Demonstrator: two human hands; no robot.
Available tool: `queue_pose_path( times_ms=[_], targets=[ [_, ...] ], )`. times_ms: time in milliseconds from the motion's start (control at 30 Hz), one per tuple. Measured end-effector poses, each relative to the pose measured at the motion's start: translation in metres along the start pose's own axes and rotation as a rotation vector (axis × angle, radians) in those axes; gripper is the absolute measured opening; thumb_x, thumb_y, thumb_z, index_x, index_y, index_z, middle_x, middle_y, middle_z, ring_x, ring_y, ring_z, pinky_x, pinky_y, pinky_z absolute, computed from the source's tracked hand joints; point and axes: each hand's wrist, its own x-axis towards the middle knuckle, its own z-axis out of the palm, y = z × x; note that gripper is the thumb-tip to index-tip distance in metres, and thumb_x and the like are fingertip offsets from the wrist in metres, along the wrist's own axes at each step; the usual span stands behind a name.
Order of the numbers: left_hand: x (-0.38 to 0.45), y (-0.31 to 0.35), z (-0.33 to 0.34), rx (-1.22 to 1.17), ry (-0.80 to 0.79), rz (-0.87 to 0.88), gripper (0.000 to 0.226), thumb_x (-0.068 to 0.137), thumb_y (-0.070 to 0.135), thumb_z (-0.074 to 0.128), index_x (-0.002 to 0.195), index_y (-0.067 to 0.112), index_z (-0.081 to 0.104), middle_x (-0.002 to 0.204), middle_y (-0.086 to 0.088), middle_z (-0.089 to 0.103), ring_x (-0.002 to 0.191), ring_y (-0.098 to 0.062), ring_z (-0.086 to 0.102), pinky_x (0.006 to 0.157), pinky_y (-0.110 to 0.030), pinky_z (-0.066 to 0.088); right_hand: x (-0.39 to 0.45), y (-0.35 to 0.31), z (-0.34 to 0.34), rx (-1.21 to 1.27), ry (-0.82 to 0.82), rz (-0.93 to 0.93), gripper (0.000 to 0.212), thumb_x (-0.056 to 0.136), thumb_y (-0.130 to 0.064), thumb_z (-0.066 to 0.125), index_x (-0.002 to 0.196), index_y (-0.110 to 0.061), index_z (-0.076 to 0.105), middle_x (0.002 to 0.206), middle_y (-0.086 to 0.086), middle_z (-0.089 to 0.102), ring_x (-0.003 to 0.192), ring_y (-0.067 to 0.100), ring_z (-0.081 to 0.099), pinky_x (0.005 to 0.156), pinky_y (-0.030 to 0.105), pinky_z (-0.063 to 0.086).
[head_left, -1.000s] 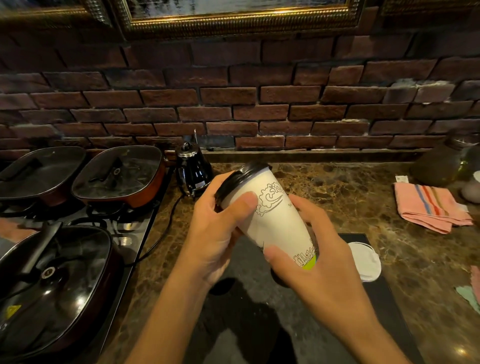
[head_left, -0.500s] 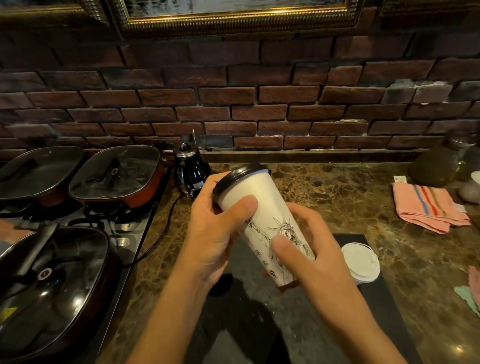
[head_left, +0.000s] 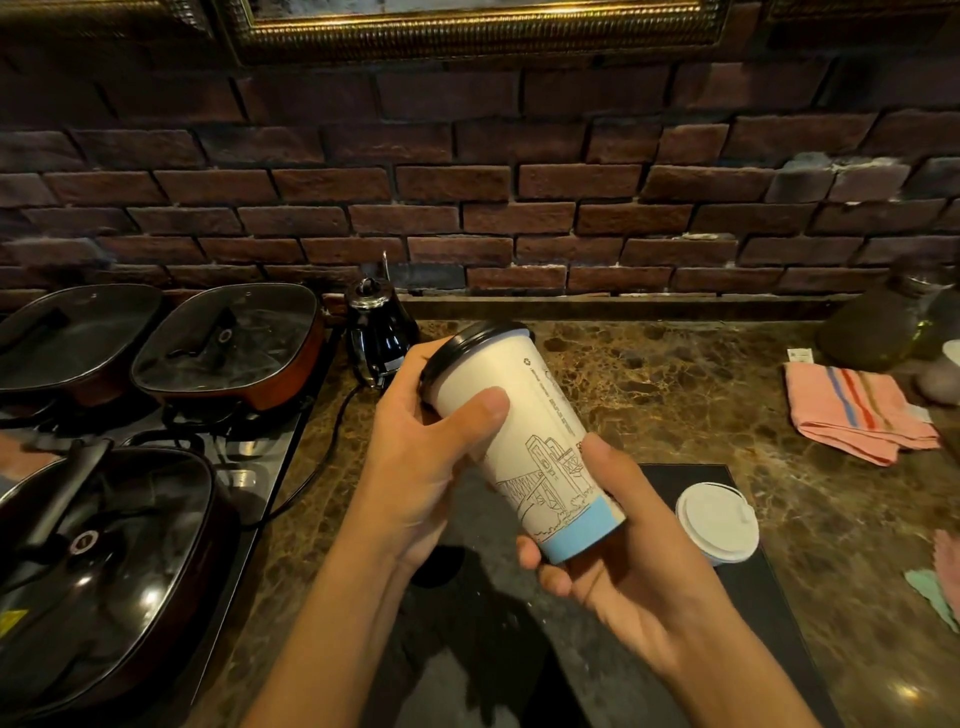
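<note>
The cup (head_left: 524, 431) is tall white paper, with a black lid (head_left: 467, 343) pressed on its top, a thin line drawing of a bridge and towers round its side, and a pale blue band at its base. Under the hands lies a black mat (head_left: 519, 649) on a brown marbled counter (head_left: 675, 395), and beyond them rises a dark red brick wall (head_left: 467, 218). A black kettle (head_left: 382, 338) stands just beyond the left hand, with three lidded pans (head_left: 223, 343) further to its left. A small white-lidded cup (head_left: 719, 522) sits just right of the right hand, and a striped pink cloth (head_left: 857, 410) lies well beyond it. The cup is held between both hands, off the mat, tilted with its lid up and to the left. The left hand (head_left: 415, 457) grips the upper wall by the lid, and the right hand (head_left: 618, 551) grips the base.
</note>
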Motion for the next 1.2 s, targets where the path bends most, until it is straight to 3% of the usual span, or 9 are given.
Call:
queue_pose_path(
  times_ms=[167, 267, 367, 433, 567, 667, 833, 1033, 1200],
  targets=[
    [0.0, -0.002, 0.0, 0.096, 0.094, 0.018, 0.053, 0.059, 0.029, 0.085, 0.109, 0.023, 0.068, 0.095, 0.0, 0.076, 0.086, -0.017, 0.073, 0.066, -0.028, 0.057, 0.0, 0.002, -0.003, -1.071, 0.273, -0.431, 0.065, 0.076, -0.046, 0.078, 0.119, -0.071, 0.035, 0.116, -0.04, 0.051, 0.108, -0.002, 0.06, 0.068, 0.023, 0.059],
    [-0.001, -0.003, 0.001, 0.121, 0.115, 0.034, 0.055, 0.058, 0.032, 0.086, 0.109, 0.024, 0.067, 0.096, -0.003, 0.076, 0.087, -0.019, 0.074, 0.066, -0.028, 0.057, 0.001, 0.01, -0.002, -1.293, 0.3, -0.556, 0.077, 0.075, -0.047, 0.08, 0.12, -0.076, 0.024, 0.121, -0.044, 0.044, 0.118, -0.013, 0.047, 0.077, 0.013, 0.053],
    [-0.002, -0.002, 0.001, 0.105, 0.08, 0.035, 0.054, 0.059, 0.031, 0.086, 0.11, 0.028, 0.067, 0.1, -0.001, 0.075, 0.09, -0.019, 0.074, 0.066, -0.029, 0.058, 0.002, 0.009, -0.002, -1.036, 0.286, -0.504, 0.06, 0.074, -0.041, 0.082, 0.117, -0.061, 0.044, 0.111, -0.039, 0.056, 0.106, -0.009, 0.059, 0.065, 0.01, 0.054],
    [-0.002, -0.001, 0.001, 0.052, 0.045, 0.021, 0.052, 0.063, 0.021, 0.086, 0.111, 0.027, 0.066, 0.098, 0.002, 0.075, 0.088, -0.015, 0.074, 0.065, -0.027, 0.058, 0.002, 0.005, -0.002, -0.673, 0.213, -0.324, 0.048, 0.072, -0.039, 0.079, 0.115, -0.046, 0.059, 0.104, -0.014, 0.069, 0.078, 0.015, 0.072, 0.051, 0.02, 0.055],
    [-0.002, -0.003, 0.001, -0.011, 0.011, 0.012, 0.047, 0.066, 0.02, 0.082, 0.109, 0.029, 0.067, 0.101, 0.001, 0.074, 0.093, -0.019, 0.072, 0.07, -0.031, 0.058, 0.004, 0.005, -0.002, -0.067, 0.055, -0.006, 0.052, 0.058, -0.036, 0.087, 0.103, -0.014, 0.074, 0.082, 0.017, 0.072, 0.052, 0.026, 0.06, 0.036, 0.024, 0.049],
    [-0.001, -0.003, 0.0, 0.005, 0.061, 0.018, 0.046, 0.066, 0.019, 0.084, 0.108, 0.028, 0.067, 0.096, 0.002, 0.074, 0.088, -0.017, 0.073, 0.067, -0.029, 0.058, 0.005, 0.004, -0.002, -0.206, 0.079, -0.055, 0.049, 0.074, -0.04, 0.074, 0.117, -0.019, 0.065, 0.091, 0.012, 0.073, 0.057, 0.028, 0.064, 0.041, 0.026, 0.052],
    [-0.004, -0.004, 0.0, 0.074, 0.08, 0.02, 0.049, 0.069, 0.018, 0.085, 0.112, 0.025, 0.064, 0.094, 0.004, 0.075, 0.086, -0.015, 0.074, 0.064, -0.026, 0.057, 0.005, 0.003, -0.004, -0.905, 0.243, -0.394, 0.047, 0.078, -0.042, 0.076, 0.117, -0.049, 0.05, 0.099, -0.034, 0.062, 0.095, -0.003, 0.067, 0.058, 0.019, 0.057],
    [-0.004, -0.008, -0.009, 0.041, -0.001, -0.062, 0.055, 0.066, 0.024, 0.084, 0.117, 0.029, 0.065, 0.107, -0.002, 0.074, 0.101, -0.025, 0.072, 0.074, -0.036, 0.059, 0.004, 0.006, -0.007, -0.075, 0.101, 0.021, 0.05, 0.058, -0.038, 0.087, 0.103, -0.017, 0.075, 0.083, 0.016, 0.072, 0.054, 0.027, 0.061, 0.039, 0.025, 0.047],
    [-0.004, -0.017, -0.014, 0.039, 0.052, -0.077, 0.06, 0.061, 0.026, 0.084, 0.117, 0.029, 0.065, 0.107, -0.002, 0.075, 0.101, -0.024, 0.072, 0.074, -0.035, 0.059, 0.01, 0.011, -0.011, -0.022, 0.167, 0.09, 0.057, 0.066, -0.046, 0.073, 0.114, -0.015, 0.065, 0.095, 0.021, 0.071, 0.061, 0.029, 0.063, 0.046, 0.029, 0.051]
  ],
)
